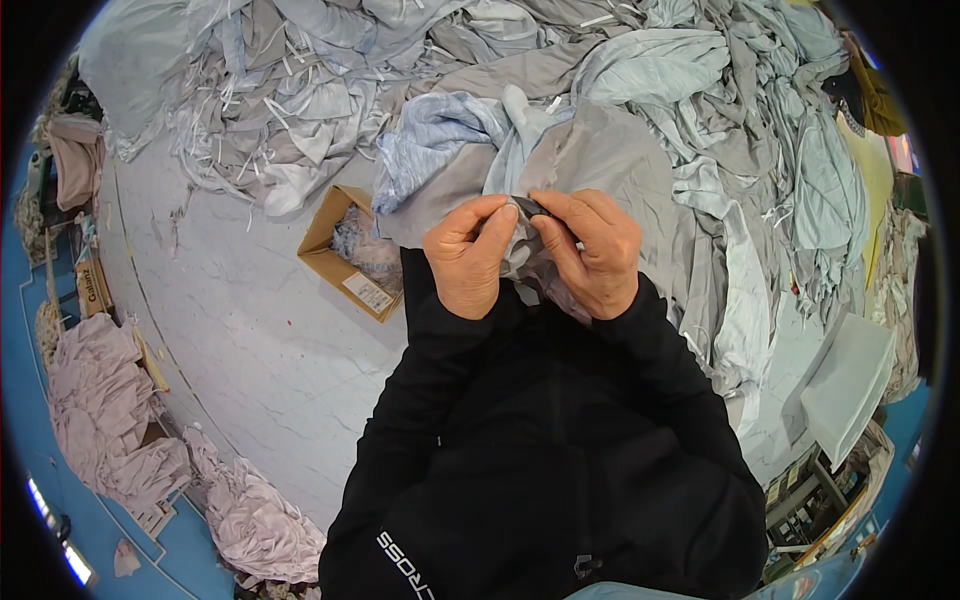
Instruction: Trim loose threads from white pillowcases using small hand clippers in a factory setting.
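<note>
My left hand (468, 258) is closed in a pinch, thumb against forefinger, on the edge of a grey cloth (450, 190). Opposite it, my right hand (595, 252) also pinches, with a small dark piece (528, 206) between the fingertips of the two hands. What that piece is, I cannot make out. Grey fabric bunches below the fingers and hangs toward my lap. A mottled blue cloth (435, 140) lies folded just beyond my left hand, and a pale blue strip of fabric (515, 155) runs down to my fingertips.
Left of my hands stands an open cardboard box (325, 240) holding crumpled translucent material. Grey and pale blue fabric (480, 50) is heaped across the far side of the marbled table (240, 310). Pinkish cloth piles (110, 410) lie at the left. A pale flat panel (850, 385) leans at the right.
</note>
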Demonstrator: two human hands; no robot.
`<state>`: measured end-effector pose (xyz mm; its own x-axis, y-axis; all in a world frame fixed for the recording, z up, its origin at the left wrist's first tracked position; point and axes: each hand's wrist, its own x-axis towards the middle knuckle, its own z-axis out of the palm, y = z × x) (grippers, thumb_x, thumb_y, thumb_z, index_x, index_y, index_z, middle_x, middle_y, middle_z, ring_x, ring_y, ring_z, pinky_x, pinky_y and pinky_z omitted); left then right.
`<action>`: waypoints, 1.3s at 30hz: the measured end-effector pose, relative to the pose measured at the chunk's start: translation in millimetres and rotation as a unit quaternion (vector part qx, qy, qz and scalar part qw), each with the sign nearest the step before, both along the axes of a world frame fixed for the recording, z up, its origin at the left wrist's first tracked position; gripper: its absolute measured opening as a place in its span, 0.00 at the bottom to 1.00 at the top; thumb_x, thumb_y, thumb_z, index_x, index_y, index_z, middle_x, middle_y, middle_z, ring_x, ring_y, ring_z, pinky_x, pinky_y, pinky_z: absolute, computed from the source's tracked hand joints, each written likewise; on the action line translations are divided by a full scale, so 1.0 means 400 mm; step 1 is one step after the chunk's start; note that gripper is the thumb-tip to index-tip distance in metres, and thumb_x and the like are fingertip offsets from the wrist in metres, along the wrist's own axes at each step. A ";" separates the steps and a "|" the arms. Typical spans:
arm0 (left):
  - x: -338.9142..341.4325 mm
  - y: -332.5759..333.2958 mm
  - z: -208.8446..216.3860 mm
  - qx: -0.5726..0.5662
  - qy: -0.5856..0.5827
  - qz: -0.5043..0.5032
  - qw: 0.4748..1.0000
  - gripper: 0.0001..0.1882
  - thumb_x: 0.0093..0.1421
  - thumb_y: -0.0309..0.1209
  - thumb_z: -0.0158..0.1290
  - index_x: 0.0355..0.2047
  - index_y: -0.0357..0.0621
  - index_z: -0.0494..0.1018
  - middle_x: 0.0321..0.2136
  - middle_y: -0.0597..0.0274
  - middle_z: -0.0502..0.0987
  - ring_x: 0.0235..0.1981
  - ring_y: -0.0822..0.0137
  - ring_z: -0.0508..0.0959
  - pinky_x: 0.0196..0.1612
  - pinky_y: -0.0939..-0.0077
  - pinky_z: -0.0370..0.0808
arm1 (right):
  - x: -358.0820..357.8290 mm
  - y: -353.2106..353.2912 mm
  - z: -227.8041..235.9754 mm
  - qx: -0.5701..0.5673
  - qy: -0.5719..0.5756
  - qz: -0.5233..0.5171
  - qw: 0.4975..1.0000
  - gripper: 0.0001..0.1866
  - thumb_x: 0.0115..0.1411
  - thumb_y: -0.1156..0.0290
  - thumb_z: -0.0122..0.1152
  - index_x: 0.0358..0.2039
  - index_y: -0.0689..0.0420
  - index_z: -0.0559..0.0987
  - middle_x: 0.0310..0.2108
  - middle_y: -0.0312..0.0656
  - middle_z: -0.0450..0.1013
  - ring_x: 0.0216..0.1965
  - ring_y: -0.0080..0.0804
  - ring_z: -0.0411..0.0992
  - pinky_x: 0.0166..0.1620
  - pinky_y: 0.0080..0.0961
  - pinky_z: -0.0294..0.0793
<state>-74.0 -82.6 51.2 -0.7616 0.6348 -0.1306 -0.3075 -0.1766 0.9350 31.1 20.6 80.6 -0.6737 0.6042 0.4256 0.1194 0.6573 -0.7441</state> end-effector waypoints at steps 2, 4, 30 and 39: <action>0.000 0.000 0.002 0.002 0.001 0.001 1.000 0.07 0.60 0.21 0.59 0.38 0.32 0.79 0.27 0.71 0.77 0.26 0.83 0.71 0.30 0.89 0.66 | 0.000 0.001 0.000 -0.014 0.004 0.003 1.000 0.12 0.53 0.81 0.67 0.40 0.62 0.82 0.25 0.41 0.73 0.23 0.31 0.69 0.28 0.24 0.68; 0.000 0.002 0.008 0.012 -0.010 0.001 1.000 0.07 0.60 0.21 0.59 0.38 0.32 0.79 0.26 0.72 0.76 0.25 0.84 0.70 0.30 0.89 0.65 | 0.005 0.008 -0.001 -0.027 0.001 0.003 1.000 0.12 0.53 0.81 0.66 0.40 0.62 0.81 0.25 0.41 0.72 0.24 0.30 0.69 0.28 0.23 0.67; -0.007 0.006 0.011 0.026 -0.115 -0.017 0.993 0.07 0.59 0.20 0.58 0.37 0.29 0.78 0.27 0.68 0.78 0.26 0.82 0.72 0.31 0.88 0.67 | -0.002 0.061 -0.032 -0.195 -0.026 0.007 0.980 0.07 0.60 0.74 0.64 0.36 0.63 0.77 0.24 0.32 0.72 0.26 0.16 0.66 0.31 0.16 0.67; -0.009 0.003 0.005 0.035 -0.102 -0.028 0.994 0.07 0.60 0.20 0.57 0.39 0.29 0.78 0.29 0.67 0.79 0.29 0.81 0.74 0.33 0.88 0.69 | 0.010 0.086 0.016 -0.059 -0.062 0.115 0.990 0.14 0.55 0.72 0.68 0.41 0.62 0.80 0.27 0.40 0.73 0.25 0.28 0.72 0.30 0.20 0.69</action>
<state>-77.4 -81.6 53.2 -0.6863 0.6890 -0.2328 -0.5012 -0.2161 0.8379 34.9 54.9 87.0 -0.8419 0.4692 0.2667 0.0718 0.5871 -0.8063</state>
